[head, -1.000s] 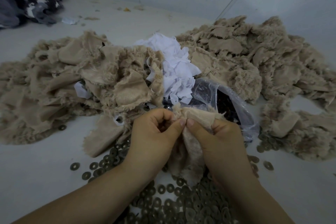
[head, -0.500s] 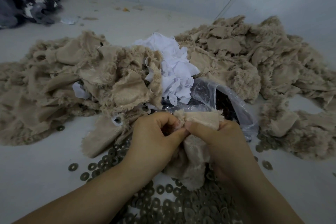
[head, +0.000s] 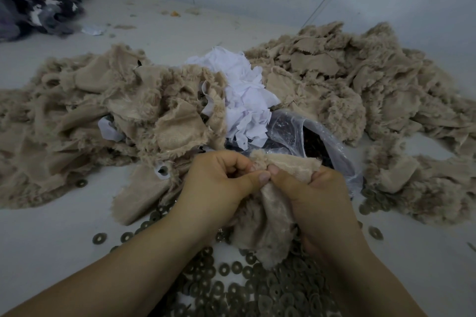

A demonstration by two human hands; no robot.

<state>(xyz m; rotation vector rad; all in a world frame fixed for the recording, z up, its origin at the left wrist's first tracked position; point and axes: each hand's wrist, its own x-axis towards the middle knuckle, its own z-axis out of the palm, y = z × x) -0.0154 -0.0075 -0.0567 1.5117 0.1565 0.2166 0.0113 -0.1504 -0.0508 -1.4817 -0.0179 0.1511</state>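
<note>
At lower centre, the left hand (head: 219,185) and right hand (head: 316,195) each pinch the top edge of a beige plush fabric piece (head: 268,234), grip closed thumb-to-thumb, apparently steadying it for fitting above the washers (head: 231,288) scattered on the desk (head: 51,234).

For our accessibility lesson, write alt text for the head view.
The left hand and right hand pinch a beige furry fabric piece above dark washers on a table. Beige fabric heaps, white scraps and a clear plastic bag lie behind.
</note>
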